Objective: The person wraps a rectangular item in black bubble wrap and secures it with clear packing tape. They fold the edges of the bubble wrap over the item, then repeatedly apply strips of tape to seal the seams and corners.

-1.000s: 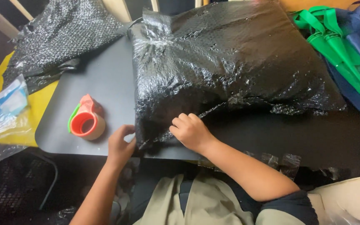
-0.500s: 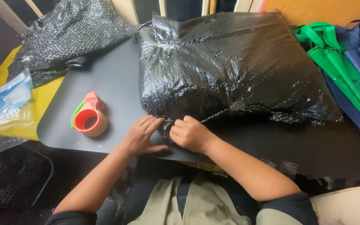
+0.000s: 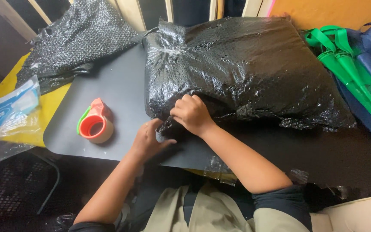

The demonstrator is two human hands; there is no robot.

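The black bubble-wrapped bundle [image 3: 237, 73] lies on the dark desk [image 3: 121, 90], far of our grip. Our right hand [image 3: 192, 114] pinches its near-left edge; our left hand [image 3: 149, 139] rests spread just beside it, right of the tape dispenser [image 3: 94, 122].

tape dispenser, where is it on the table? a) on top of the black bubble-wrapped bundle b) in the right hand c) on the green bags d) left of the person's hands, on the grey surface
d: the orange tape dispenser sits on the grey table, left of the left hand, untouched.
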